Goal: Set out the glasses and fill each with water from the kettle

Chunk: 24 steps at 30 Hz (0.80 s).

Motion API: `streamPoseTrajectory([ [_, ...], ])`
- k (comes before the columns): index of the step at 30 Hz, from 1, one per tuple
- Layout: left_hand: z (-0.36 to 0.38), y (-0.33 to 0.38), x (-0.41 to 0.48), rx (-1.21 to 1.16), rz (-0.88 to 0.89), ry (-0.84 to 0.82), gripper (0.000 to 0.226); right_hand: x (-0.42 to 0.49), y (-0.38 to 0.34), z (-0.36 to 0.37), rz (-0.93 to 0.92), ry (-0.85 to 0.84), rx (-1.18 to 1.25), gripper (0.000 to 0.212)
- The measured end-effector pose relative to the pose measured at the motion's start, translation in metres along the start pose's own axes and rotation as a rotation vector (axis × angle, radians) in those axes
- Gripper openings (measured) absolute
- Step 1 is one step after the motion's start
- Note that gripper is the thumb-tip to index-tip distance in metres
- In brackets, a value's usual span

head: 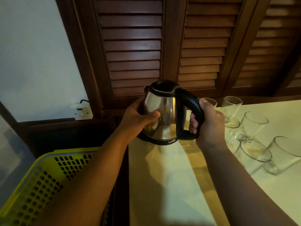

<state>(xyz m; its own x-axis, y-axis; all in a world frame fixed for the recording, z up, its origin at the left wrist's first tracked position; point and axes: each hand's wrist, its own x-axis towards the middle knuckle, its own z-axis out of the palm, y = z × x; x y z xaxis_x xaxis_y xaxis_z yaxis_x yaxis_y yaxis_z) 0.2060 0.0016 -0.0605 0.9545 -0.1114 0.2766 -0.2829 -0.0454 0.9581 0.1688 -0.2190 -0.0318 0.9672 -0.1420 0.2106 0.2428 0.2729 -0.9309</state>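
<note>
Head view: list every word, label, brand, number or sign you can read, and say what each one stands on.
No text here is legible.
Pale print on the black base of the stainless-steel electric kettle: too small and blurred to read.
White wall socket: a small red mark, no lettering that can be made out.
Yellow perforated plastic basket and clear drinking glasses: no text visible.

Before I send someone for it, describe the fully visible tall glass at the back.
On the pale table under the louvred shutters, look right of the kettle. The tall glass stands at the back, beside one half hidden by the right hand; it is slimmer and taller than the wide tumblers in front.
</note>
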Motion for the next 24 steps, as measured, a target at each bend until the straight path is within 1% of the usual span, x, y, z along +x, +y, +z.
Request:
streamPoseTrajectory([
  [2, 0.001, 0.001, -0.005, 0.009, 0.032, 0.005, 0.078, -0.01, -0.005, -0.004, -0.009, 0.011, -0.006, 0.037],
  [4, -0.001, 0.004, -0.008, -0.025, 0.052, -0.04, 0.086, -0.02, -0.011, -0.01, -0.007, 0.022, -0.012, 0.037],
  [5, -0.003, 0.005, -0.008, -0.054, 0.049, -0.07, 0.083, -0.026, -0.014, -0.013, -0.003, 0.021, -0.004, 0.036],
  [8, -0.003, 0.013, -0.006, -0.178, 0.012, -0.154, 0.054, -0.042, -0.021, -0.022, 0.003, 0.03, 0.01, 0.034],
  [9, -0.002, 0.015, -0.005, -0.23, -0.015, -0.19, 0.053, -0.048, -0.022, -0.025, 0.008, 0.039, 0.006, 0.035],
  [12, 0.005, 0.018, -0.004, -0.271, -0.056, -0.295, 0.066, -0.062, -0.026, -0.031, 0.019, 0.069, -0.005, 0.035],
  [16, 0.016, 0.021, -0.007, -0.263, -0.077, -0.39, 0.09, -0.078, -0.031, -0.046, 0.014, 0.087, -0.025, 0.037],
  [20, 0.027, 0.021, -0.019, -0.284, -0.079, -0.455, 0.096, -0.092, -0.035, -0.065, 0.014, 0.106, -0.051, 0.041],
  [24, 0.042, 0.022, -0.032, -0.301, -0.092, -0.442, 0.104, -0.106, -0.04, -0.081, -0.008, 0.09, -0.074, 0.044],
])
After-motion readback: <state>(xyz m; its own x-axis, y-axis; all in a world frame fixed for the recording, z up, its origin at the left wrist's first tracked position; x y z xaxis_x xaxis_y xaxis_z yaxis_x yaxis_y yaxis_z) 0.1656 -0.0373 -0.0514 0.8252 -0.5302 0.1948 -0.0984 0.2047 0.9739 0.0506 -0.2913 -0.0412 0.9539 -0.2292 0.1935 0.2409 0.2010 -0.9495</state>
